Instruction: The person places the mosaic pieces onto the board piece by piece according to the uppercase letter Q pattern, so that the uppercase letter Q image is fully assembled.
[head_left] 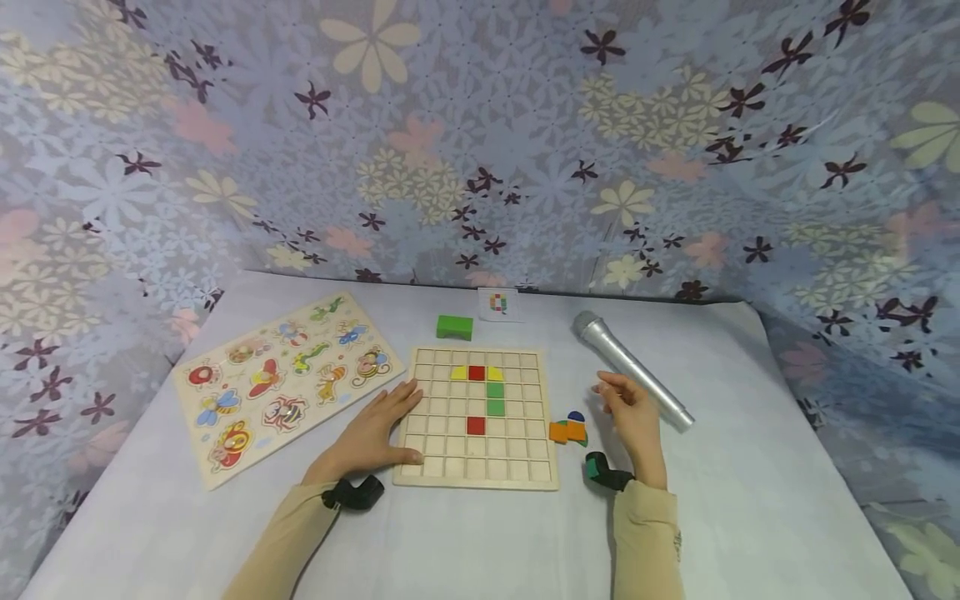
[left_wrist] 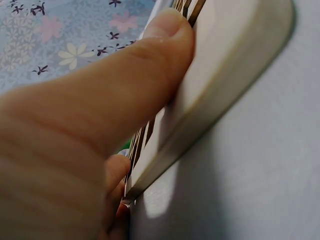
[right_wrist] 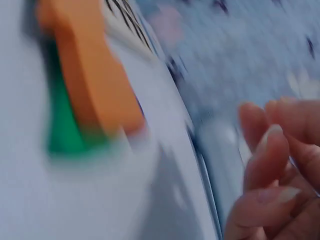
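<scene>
A wooden grid board (head_left: 517, 472) lies in the middle of the table. My left hand (head_left: 369, 435) rests along its left edge, fingers extended and the thumb (left_wrist: 160, 50) pressing on the frame. In the grid sit two red squares (head_left: 476, 426), two green squares (head_left: 495, 407) and two yellow pieces (head_left: 458, 374). My right hand (head_left: 628, 410) hovers right of the board with loosely bent fingers; nothing shows between them in the right wrist view. Left of that hand, orange pieces (head_left: 558, 432), a dark blue piece (head_left: 576, 416) and a partly hidden green piece (right_wrist: 65, 125) lie in a small heap.
A silver microphone (head_left: 633, 367) lies beyond the right hand. At the left is an insect puzzle board (head_left: 315, 425). Behind the grid stand a green arched block (head_left: 454, 326) and a small picture card (head_left: 513, 313). A flowered cloth (head_left: 525, 125) hangs behind the table.
</scene>
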